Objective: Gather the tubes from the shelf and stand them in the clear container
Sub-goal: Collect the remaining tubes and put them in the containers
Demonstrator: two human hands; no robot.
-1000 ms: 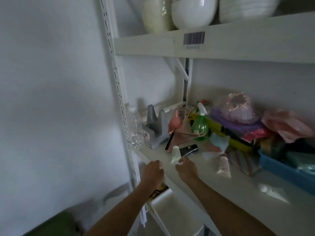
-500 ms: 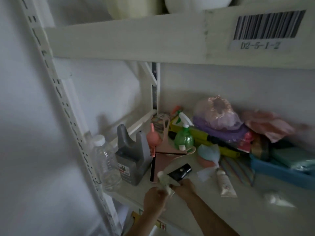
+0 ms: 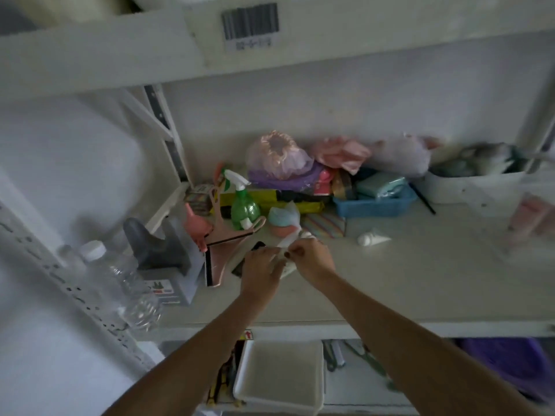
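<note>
the pale tube (image 3: 287, 267) sits pinched between your two hands, just above the shelf (image 3: 420, 283) — your left hand (image 3: 260, 270) grips its near side, your right hand (image 3: 312, 259) closes on its far end. a second white tube (image 3: 374, 238) lies flat on the shelf to your right, well apart from both hands — near the blue tray (image 3: 375, 205).

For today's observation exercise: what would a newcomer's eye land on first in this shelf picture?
The two hands, left and right, meet mid-shelf, pinching a pale tube between them. Just behind stands a green spray bottle, with a blue tray to its right. A barcode label marks the shelf edge above.
</note>
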